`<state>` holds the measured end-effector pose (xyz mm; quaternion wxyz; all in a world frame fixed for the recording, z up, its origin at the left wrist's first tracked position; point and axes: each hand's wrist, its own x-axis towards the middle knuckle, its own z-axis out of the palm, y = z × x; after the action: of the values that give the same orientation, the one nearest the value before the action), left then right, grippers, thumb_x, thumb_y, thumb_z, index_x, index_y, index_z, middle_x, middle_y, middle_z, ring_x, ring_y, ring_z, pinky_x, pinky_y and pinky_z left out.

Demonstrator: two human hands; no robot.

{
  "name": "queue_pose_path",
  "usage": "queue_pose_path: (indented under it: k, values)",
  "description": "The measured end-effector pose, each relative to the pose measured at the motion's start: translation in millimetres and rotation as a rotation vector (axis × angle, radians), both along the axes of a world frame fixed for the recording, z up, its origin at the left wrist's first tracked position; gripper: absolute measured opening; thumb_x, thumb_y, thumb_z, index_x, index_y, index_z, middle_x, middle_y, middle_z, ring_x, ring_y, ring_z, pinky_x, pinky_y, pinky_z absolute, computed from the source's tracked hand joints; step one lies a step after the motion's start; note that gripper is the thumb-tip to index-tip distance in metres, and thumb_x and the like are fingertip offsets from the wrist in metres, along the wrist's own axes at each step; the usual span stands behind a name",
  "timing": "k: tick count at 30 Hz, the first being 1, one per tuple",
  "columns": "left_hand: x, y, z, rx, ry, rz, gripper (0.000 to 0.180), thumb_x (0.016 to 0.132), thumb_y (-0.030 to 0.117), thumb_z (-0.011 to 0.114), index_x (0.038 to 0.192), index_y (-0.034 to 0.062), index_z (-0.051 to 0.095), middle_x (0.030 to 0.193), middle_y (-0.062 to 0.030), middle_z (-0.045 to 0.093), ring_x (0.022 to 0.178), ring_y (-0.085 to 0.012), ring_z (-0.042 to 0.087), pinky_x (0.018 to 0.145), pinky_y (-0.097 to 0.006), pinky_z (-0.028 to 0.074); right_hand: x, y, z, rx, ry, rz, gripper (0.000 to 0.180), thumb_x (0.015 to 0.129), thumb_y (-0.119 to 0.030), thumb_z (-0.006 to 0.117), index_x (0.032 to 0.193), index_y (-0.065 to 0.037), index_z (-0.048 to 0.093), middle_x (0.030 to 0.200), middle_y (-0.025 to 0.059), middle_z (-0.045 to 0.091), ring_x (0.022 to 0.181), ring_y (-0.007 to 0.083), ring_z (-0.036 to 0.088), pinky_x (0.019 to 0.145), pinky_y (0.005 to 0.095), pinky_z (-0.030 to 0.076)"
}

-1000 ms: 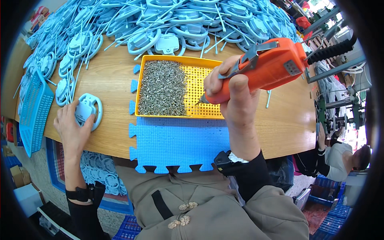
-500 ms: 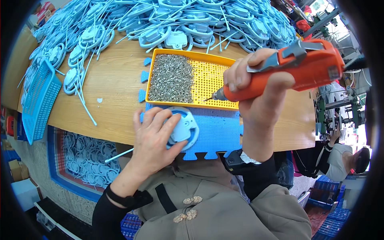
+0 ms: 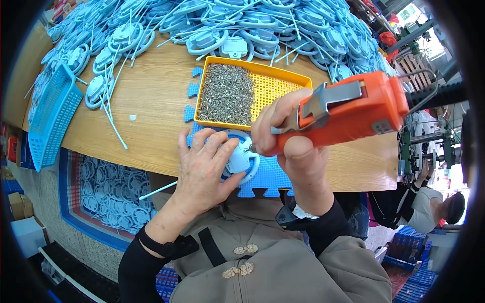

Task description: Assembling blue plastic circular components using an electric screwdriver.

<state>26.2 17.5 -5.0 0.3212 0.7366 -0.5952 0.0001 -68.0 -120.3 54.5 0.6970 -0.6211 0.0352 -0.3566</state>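
Note:
My left hand point(image 3: 204, 164) is spread over a light blue round plastic part point(image 3: 241, 160) with a ring rim and a thin stem point(image 3: 158, 190), pressing it on the blue foam mat point(image 3: 270, 177). An orange powered screwdriver point(image 3: 343, 112) is gripped in my right hand point(image 3: 295, 146), its fingers wrapped round the body. The tool's tip meets the middle of the blue part beside my left fingers; whether a screw sits under it is too small to tell. Just beyond, a yellow perforated tray point(image 3: 278, 85) carries a heap of small metal screws point(image 3: 226, 95) on its left side.
Many more light blue parts point(image 3: 252, 20) are piled across the table's far side. A blue basket point(image 3: 53, 118) leans at the left edge. Below it, a crate of round parts point(image 3: 113, 194) stands on the floor. Another person point(image 3: 429, 204) is at the right, near machinery.
My right hand has brought the screwdriver from over the yellow tray down and toward me, onto the blue part. My left hand still holds the part in place.

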Motion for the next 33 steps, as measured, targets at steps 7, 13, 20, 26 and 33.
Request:
queue_pose_path:
  k: [7, 13, 20, 26, 33]
  values:
    - [2, 2, 0, 0.020, 0.004, 0.020, 0.054, 0.065, 0.027, 0.079, 0.111, 0.0087, 0.058, 0.116, -0.0087, 0.054, 0.115, -0.0322, 0.046, 0.104, -0.055, 0.022, 5, 0, -6, 0.021, 0.040, 0.054, 0.053, 0.077, -0.047, 0.076, 0.095, -0.006, 0.047, 0.064, 0.0073, 0.054, 0.053, 0.0161, 0.052, 0.048, 0.0285, 0.043]
    - [16, 42, 24, 0.135, 0.024, -0.017, 0.057, 0.064, 0.024, 0.078, 0.114, 0.0073, 0.058, 0.112, -0.0099, 0.056, 0.110, -0.0299, 0.050, 0.103, -0.056, 0.026, 5, -11, 7, 0.066, -0.020, 0.164, 0.056, 0.081, -0.057, 0.066, 0.095, -0.006, 0.046, 0.061, 0.0034, 0.050, 0.050, 0.0163, 0.052, 0.045, 0.0297, 0.045]
    - [122, 102, 56, 0.270, -0.115, 0.272, 0.074, 0.063, 0.021, 0.079, 0.130, 0.0066, 0.051, 0.126, -0.0193, 0.050, 0.119, -0.0372, 0.045, 0.100, -0.043, 0.037, 5, -49, 11, 0.029, -0.166, -0.018, 0.059, 0.079, -0.055, 0.070, 0.096, -0.004, 0.046, 0.064, 0.0046, 0.049, 0.054, 0.0146, 0.051, 0.047, 0.0270, 0.042]
    - [265, 11, 31, 0.358, -0.378, 0.672, 0.109, 0.060, 0.035, 0.084, 0.149, 0.0217, 0.022, 0.148, -0.0190, 0.025, 0.135, -0.0412, 0.027, 0.105, -0.054, 0.029, 8, -46, 13, 0.072, -0.195, 0.007, 0.057, 0.078, -0.052, 0.073, 0.094, -0.004, 0.046, 0.064, 0.0059, 0.050, 0.053, 0.0162, 0.051, 0.046, 0.0277, 0.042]
    - [330, -8, 12, 0.450, -0.172, 0.457, 0.110, 0.060, 0.024, 0.081, 0.150, 0.0245, 0.019, 0.134, -0.0192, 0.043, 0.121, -0.0411, 0.043, 0.101, -0.049, 0.039, 4, -62, 11, -0.019, -0.182, -0.068, 0.058, 0.078, -0.058, 0.068, 0.091, -0.006, 0.044, 0.061, 0.0029, 0.049, 0.048, 0.0150, 0.050, 0.045, 0.0258, 0.043]
